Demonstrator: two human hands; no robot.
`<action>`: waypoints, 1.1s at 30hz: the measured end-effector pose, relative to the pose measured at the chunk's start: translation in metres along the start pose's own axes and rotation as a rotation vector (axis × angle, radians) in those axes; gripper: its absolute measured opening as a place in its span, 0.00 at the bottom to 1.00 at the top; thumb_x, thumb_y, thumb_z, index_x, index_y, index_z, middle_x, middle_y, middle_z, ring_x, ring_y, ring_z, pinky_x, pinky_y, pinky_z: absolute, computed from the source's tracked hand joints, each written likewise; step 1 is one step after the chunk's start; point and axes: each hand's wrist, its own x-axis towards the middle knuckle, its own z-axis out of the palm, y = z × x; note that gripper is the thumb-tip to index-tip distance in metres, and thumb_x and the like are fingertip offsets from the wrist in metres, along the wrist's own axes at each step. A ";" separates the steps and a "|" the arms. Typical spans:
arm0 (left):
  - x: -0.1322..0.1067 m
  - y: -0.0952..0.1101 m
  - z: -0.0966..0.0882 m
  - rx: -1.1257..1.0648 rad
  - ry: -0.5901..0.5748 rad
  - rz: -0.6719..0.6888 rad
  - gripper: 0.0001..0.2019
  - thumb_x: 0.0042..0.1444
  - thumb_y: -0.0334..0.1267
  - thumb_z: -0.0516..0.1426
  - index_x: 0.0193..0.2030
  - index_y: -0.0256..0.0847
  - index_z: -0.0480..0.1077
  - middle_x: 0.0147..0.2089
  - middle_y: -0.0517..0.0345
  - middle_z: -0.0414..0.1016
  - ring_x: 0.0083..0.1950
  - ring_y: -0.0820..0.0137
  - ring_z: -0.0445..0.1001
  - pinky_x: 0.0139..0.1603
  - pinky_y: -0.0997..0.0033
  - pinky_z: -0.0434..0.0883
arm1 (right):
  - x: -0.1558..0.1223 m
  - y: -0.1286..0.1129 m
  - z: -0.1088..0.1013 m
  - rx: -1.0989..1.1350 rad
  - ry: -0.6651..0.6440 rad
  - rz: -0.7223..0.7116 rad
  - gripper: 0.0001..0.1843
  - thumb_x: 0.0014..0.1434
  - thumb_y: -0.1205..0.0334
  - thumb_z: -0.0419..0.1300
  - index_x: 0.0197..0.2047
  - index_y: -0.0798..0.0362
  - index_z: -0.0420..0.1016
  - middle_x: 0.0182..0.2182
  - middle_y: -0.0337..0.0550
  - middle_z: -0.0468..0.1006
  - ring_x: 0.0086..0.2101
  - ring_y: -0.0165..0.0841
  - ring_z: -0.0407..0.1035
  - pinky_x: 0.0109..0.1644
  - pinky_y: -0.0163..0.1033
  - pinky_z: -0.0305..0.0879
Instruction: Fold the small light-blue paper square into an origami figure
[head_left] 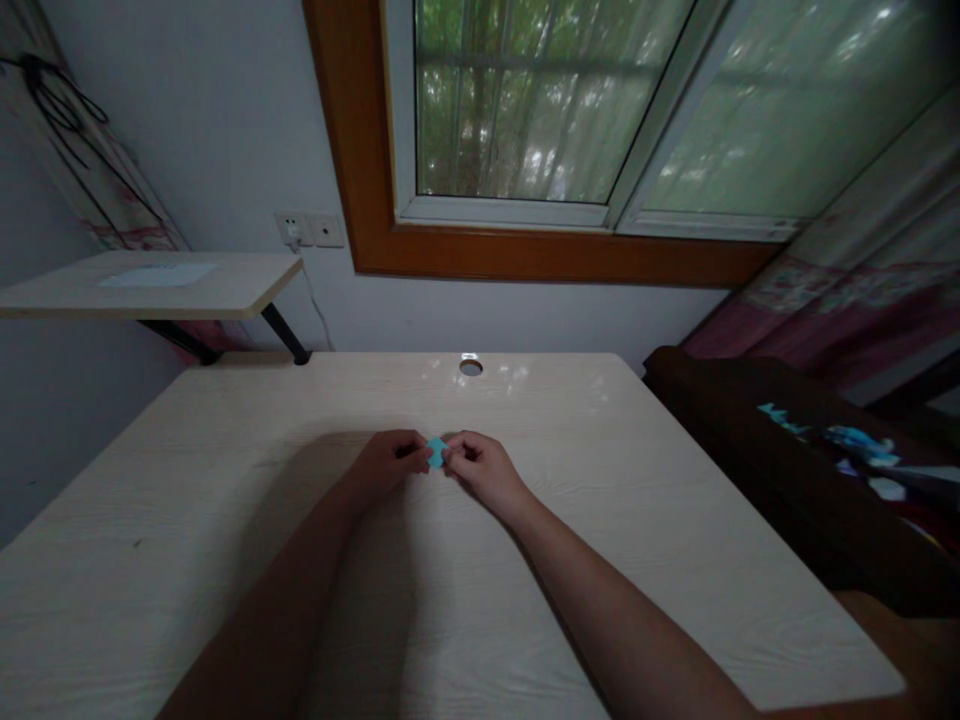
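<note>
Both my hands meet over the middle of a pale wooden desk. Between them is a small turquoise piece of folded paper. My left hand pinches its left side with curled fingers. My right hand pinches its right side, fingers closed round it. The paper is held just above or on the desk surface; I cannot tell which. Most of the paper is hidden by the fingertips.
A round cable hole sits near the desk's far edge. A raised side shelf with a white sheet stands at the back left. A wall socket and a window lie behind. Dark furniture with blue bits borders the right.
</note>
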 end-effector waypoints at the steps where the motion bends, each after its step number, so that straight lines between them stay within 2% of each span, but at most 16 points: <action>1: 0.000 0.001 0.000 -0.008 -0.002 -0.005 0.15 0.58 0.47 0.57 0.31 0.36 0.74 0.28 0.57 0.76 0.30 0.71 0.71 0.34 0.73 0.66 | 0.000 0.000 0.000 0.025 -0.002 0.013 0.05 0.49 0.63 0.60 0.30 0.54 0.75 0.19 0.35 0.71 0.22 0.27 0.62 0.27 0.33 0.57; 8: 0.000 0.004 -0.002 -0.024 0.006 -0.033 0.15 0.58 0.47 0.57 0.30 0.36 0.73 0.27 0.57 0.76 0.29 0.71 0.71 0.33 0.73 0.65 | 0.000 -0.002 -0.002 0.127 0.016 0.051 0.05 0.49 0.64 0.61 0.31 0.55 0.76 0.21 0.37 0.74 0.22 0.27 0.64 0.27 0.33 0.59; 16: 0.002 0.002 -0.001 -0.059 0.076 -0.046 0.15 0.57 0.48 0.57 0.30 0.37 0.72 0.28 0.58 0.76 0.31 0.70 0.72 0.35 0.73 0.67 | 0.000 -0.004 -0.002 0.166 -0.011 0.045 0.11 0.54 0.56 0.63 0.34 0.56 0.77 0.26 0.40 0.76 0.23 0.26 0.65 0.29 0.33 0.61; 21: 0.003 0.002 0.000 -0.047 0.083 -0.035 0.15 0.58 0.48 0.56 0.31 0.37 0.72 0.28 0.58 0.76 0.31 0.71 0.71 0.35 0.73 0.66 | 0.001 -0.002 -0.001 0.151 -0.003 0.047 0.08 0.52 0.59 0.64 0.33 0.56 0.76 0.26 0.40 0.76 0.24 0.27 0.66 0.30 0.33 0.61; 25: 0.002 0.000 0.001 0.030 0.015 -0.025 0.14 0.57 0.46 0.56 0.29 0.36 0.71 0.27 0.59 0.74 0.29 0.72 0.69 0.32 0.74 0.63 | 0.001 -0.001 -0.001 0.175 0.011 0.035 0.07 0.51 0.60 0.62 0.33 0.55 0.75 0.23 0.37 0.74 0.22 0.26 0.64 0.28 0.32 0.60; 29: 0.001 0.001 0.000 0.087 0.008 0.002 0.14 0.57 0.46 0.56 0.28 0.36 0.70 0.25 0.62 0.68 0.29 0.73 0.66 0.30 0.75 0.59 | 0.001 0.000 -0.001 0.121 -0.009 0.012 0.05 0.50 0.64 0.60 0.32 0.55 0.74 0.20 0.34 0.70 0.21 0.26 0.63 0.27 0.32 0.58; 33: 0.002 0.001 -0.001 0.143 0.028 0.032 0.15 0.57 0.46 0.56 0.27 0.36 0.69 0.23 0.64 0.63 0.28 0.74 0.61 0.29 0.75 0.56 | -0.001 0.000 0.000 -0.018 -0.014 -0.037 0.05 0.51 0.66 0.58 0.31 0.55 0.75 0.23 0.36 0.71 0.23 0.27 0.62 0.27 0.32 0.56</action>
